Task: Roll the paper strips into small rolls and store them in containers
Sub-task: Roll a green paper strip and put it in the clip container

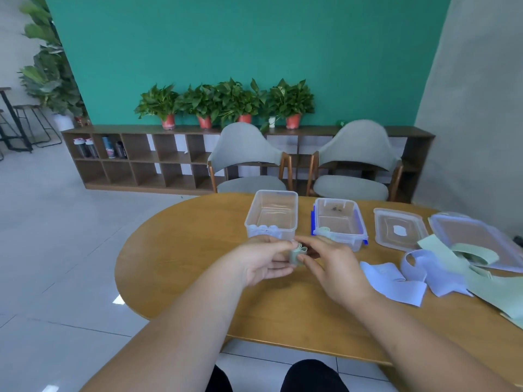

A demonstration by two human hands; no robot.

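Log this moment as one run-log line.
stage: rolling | both hands on green roll | left container: white rolls | right container: green roll | loose strips on table

bright even daylight, soft blur, wide-angle bending at edges.

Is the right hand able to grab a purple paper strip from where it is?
Probably yes. The purple strips lie uncovered on the table just right of the right hand, but it is busy pinching the green roll with the left hand.
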